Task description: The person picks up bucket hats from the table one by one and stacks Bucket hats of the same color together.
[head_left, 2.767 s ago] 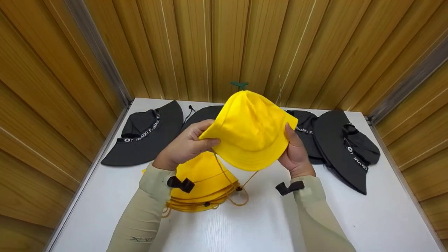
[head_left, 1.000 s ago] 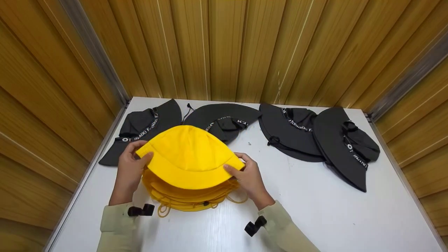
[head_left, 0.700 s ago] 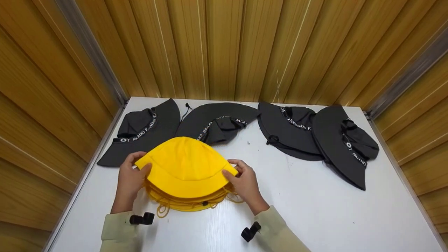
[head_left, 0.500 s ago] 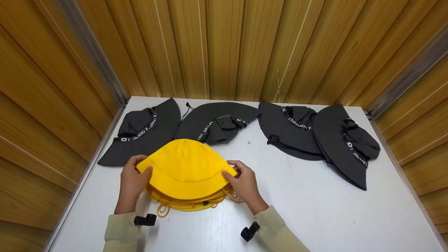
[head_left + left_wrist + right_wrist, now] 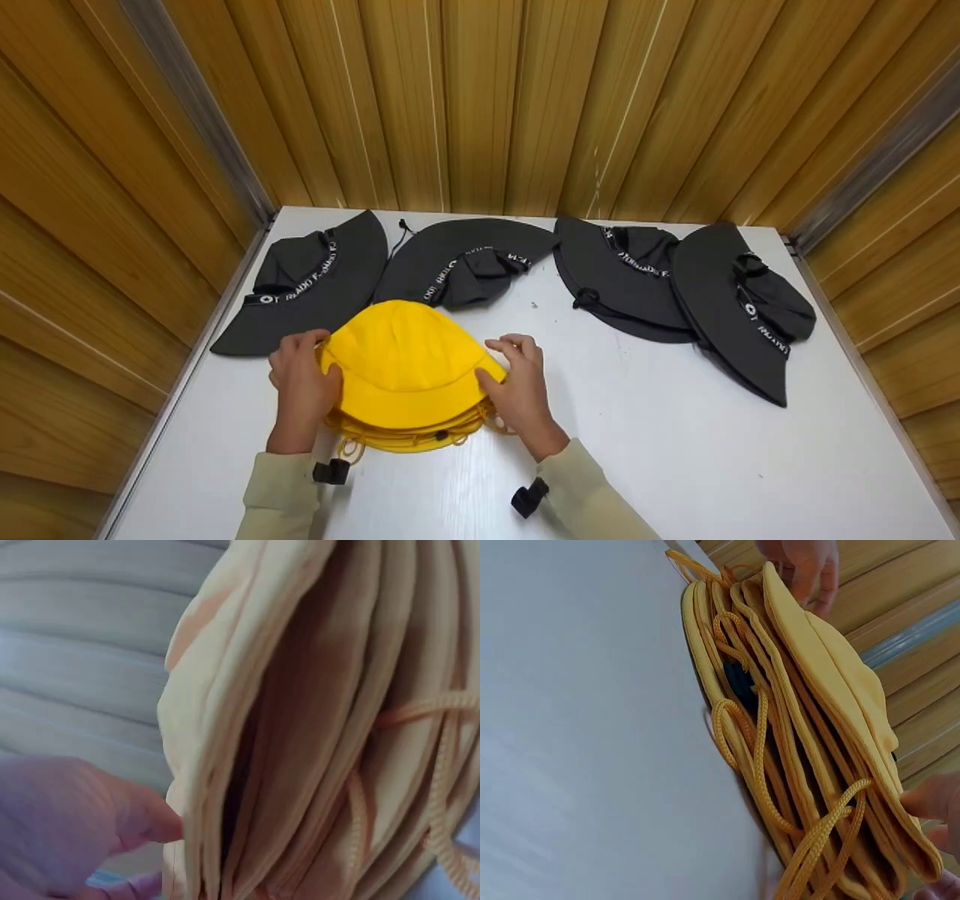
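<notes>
A yellow bucket hat (image 5: pixel 405 349) tops a stack of yellow hats (image 5: pixel 409 441) on the white table. My left hand (image 5: pixel 301 386) is at the left end of the top brim, thumb in front and fingers loosely extended beside it. In the left wrist view the thumb (image 5: pixel 154 821) touches the brim. My right hand (image 5: pixel 521 394) is at the other end, its thumb on the brim and the other fingers spread off the cloth. Layered brims, yellow cords (image 5: pixel 761 757) and a dark cord stopper (image 5: pixel 739 681) show in the right wrist view.
Black wide-brimmed hats lie along the back: one at the left (image 5: pixel 352 270), one behind the yellow stack (image 5: pixel 480 281), and overlapping ones at the right (image 5: pixel 626 292) (image 5: pixel 709 300). Wood-look panels (image 5: pixel 480 105) wall in the table (image 5: pixel 675 465).
The yellow hat came down from mid-air onto the stack. Since then both hands have loosened from its brim, and the left hand has shifted inward to the right.
</notes>
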`<state>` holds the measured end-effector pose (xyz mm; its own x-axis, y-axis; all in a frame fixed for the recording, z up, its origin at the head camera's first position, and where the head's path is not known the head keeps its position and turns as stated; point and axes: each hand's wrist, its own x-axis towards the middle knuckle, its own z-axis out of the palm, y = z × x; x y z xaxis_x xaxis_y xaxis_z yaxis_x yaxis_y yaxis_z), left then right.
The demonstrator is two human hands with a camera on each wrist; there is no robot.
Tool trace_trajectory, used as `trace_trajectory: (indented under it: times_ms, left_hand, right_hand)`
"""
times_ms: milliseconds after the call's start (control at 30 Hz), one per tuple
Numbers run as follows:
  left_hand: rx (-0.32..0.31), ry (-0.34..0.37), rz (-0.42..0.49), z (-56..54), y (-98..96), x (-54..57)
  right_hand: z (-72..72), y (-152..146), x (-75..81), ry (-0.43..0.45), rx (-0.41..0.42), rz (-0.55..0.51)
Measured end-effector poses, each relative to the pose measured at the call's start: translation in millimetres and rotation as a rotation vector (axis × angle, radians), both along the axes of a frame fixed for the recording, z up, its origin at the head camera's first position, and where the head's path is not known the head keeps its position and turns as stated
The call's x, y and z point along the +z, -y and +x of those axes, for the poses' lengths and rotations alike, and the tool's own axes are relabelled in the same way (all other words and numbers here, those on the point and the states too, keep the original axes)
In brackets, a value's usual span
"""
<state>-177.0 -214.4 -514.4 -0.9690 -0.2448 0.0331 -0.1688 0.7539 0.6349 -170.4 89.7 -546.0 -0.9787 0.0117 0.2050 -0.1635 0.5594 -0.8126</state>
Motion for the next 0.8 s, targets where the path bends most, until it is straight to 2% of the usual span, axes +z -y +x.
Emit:
trace_trajectory:
  times_ms: [67, 167, 233, 300, 367, 500, 800]
  left_hand:
    - [-0.105, -0.079, -0.028, 2.5, -9.6, -0.3]
    - [-0.312, -0.146, -0.089, 5.9, -25.8, -1.2]
    - [-0.427, -0.127, -0.138, 7.2, -36.4, -2.2]
    - [-0.504, -0.066, -0.177, 7.6, -43.8, -5.0]
    - [-0.535, 0.01, -0.205, 7.5, -48.3, -9.4]
    - [-0.543, 0.134, -0.231, 4.5, -52.3, -20.0]
    - [-0.566, 0.195, -0.3, 0.3, -53.9, -31.3]
  right_hand:
    - [3.7, 6, 4.7, -0.079, 0.028, 0.044]
    - [8.9, 15, 10.4, -0.181, 0.136, 0.113]
    - [11.8, 20, 11.6, -0.214, 0.227, 0.179]
    - [14.0, 25, 10.0, -0.194, 0.297, 0.259]
    - [15.5, 28, 5.9, -0.131, 0.336, 0.351]
    - [16.0, 28, -1.9, -0.006, 0.363, 0.473]
    - [15.2, 31, -5.2, 0.046, 0.405, 0.56]
